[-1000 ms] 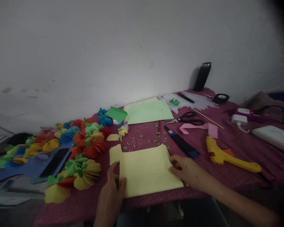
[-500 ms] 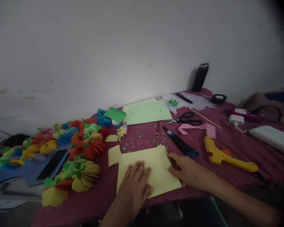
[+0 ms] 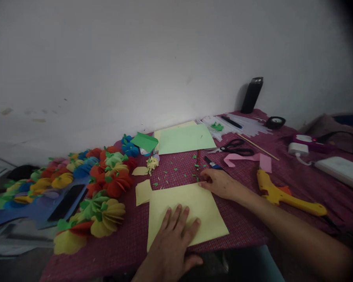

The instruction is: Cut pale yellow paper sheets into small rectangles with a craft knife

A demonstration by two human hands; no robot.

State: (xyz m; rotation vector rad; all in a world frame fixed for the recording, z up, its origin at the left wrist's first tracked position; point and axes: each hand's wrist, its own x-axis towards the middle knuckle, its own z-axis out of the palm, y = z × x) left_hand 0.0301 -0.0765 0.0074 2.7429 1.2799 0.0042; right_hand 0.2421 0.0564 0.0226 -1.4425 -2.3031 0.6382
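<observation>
A yellow sheet of paper (image 3: pixel 182 199) lies in front of me at the table's near edge. My left hand (image 3: pixel 176 235) rests flat on its lower part, fingers spread. At the sheet's far right corner is my right hand (image 3: pixel 220 183), its fingers curled and pinched together at the paper's edge. Just beyond that hand the tip of a black and blue tool (image 3: pixel 212 163), which looks like a cutter knife, shows; the hand and forearm cover the rest. Smaller yellow paper pieces (image 3: pixel 143 192) lie left of the sheet. Green scraps (image 3: pixel 175 169) are scattered past its far edge.
Colourful paper flowers (image 3: pixel 114 182) crowd the left side. Farther back lie a pale green sheet (image 3: pixel 185 139), scissors (image 3: pixel 235 148) and white sticks (image 3: pixel 245 124). A pink strip (image 3: pixel 244 158), a yellow glue gun (image 3: pixel 288 196), a power bank (image 3: pixel 341 172) and a black bottle (image 3: pixel 252 96) are on the right.
My right hand has moved from the sheet's right edge up to its far right corner, now covering much of the knife-like tool. My left hand has shifted slightly right and nearer, fingers spread wider.
</observation>
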